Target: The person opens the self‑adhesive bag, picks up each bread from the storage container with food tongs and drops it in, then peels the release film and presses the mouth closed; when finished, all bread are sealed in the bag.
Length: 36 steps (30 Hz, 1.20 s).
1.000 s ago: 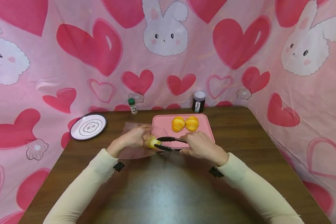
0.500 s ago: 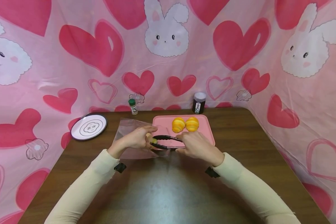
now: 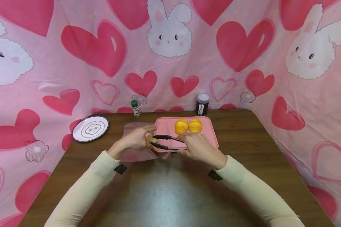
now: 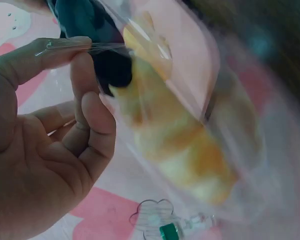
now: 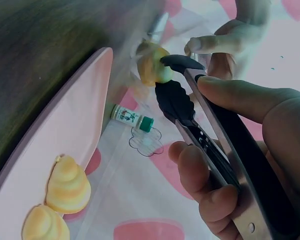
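Note:
My left hand (image 3: 136, 138) pinches the edge of a clear plastic bag (image 3: 137, 156) between thumb and fingers, left of the pink tray (image 3: 208, 130). The right hand (image 3: 203, 146) grips a pair of black-tipped tongs (image 5: 240, 135) around its handles. At the tong tips is a yellow-brown croissant (image 4: 175, 135), lying inside the bag in the left wrist view. In the head view my left fingers hide most of this croissant. Two more croissants, one on the left (image 3: 181, 126) and one on the right (image 3: 195, 125), sit side by side on the tray.
A white plate with a dark rim (image 3: 76, 134) stands at the table's left edge. Along the back are a green-capped shaker (image 3: 135, 108) and a dark jar with a pale lid (image 3: 202, 104). Pink heart-and-rabbit cloth (image 3: 170, 66) hangs behind the dark wooden table (image 3: 164, 189).
The tongs and croissant have moved left, deeper in behind my left fingers, with my right hand following. The bag has shifted and changed shape around them. Both hands keep their hold.

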{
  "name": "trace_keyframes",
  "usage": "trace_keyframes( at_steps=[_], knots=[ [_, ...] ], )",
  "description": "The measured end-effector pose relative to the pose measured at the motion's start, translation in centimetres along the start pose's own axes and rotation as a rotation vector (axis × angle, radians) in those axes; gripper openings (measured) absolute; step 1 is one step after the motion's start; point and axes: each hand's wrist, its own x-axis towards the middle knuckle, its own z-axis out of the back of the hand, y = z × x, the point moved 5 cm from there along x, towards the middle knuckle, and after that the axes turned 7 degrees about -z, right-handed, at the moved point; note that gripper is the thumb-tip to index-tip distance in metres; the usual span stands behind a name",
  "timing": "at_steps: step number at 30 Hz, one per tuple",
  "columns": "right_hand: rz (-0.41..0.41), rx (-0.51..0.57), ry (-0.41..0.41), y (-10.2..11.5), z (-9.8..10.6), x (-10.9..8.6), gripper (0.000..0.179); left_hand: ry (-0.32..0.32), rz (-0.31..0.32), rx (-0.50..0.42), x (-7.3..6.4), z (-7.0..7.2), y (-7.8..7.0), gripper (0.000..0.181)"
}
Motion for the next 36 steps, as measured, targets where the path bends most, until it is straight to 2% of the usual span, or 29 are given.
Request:
trace_keyframes(
  at_steps=[6,12,19,27,32,36],
  knots=[
    [0.012,-0.008,-0.022,0.0,-0.2,0.0,0.045,0.043,-0.040,-0.081,0.3,-0.8,-0.1,0.083],
    [-0.013,-0.018,-0.008,0.0,-0.7,0.1,0.044,0.080,-0.044,-0.216,0.3,-1.1,-0.6,0.086],
    [-0.043,-0.017,0.045,0.1,-1.1,0.0,0.045,0.052,-0.051,-0.140,0.2,-1.1,-0.6,0.084],
    [-0.047,-0.034,0.078,0.2,-1.6,0.1,0.042,0.051,-0.032,-0.177,0.1,-1.0,-0.4,0.085],
    [-0.021,-0.054,0.049,0.4,-1.6,-0.1,0.040,0.040,-0.044,-0.132,0.3,-1.1,-0.4,0.084],
    [-0.005,-0.042,0.009,0.7,-1.4,-0.1,0.038,0.054,-0.058,-0.175,0.4,-1.4,-0.7,0.084]
  ],
)
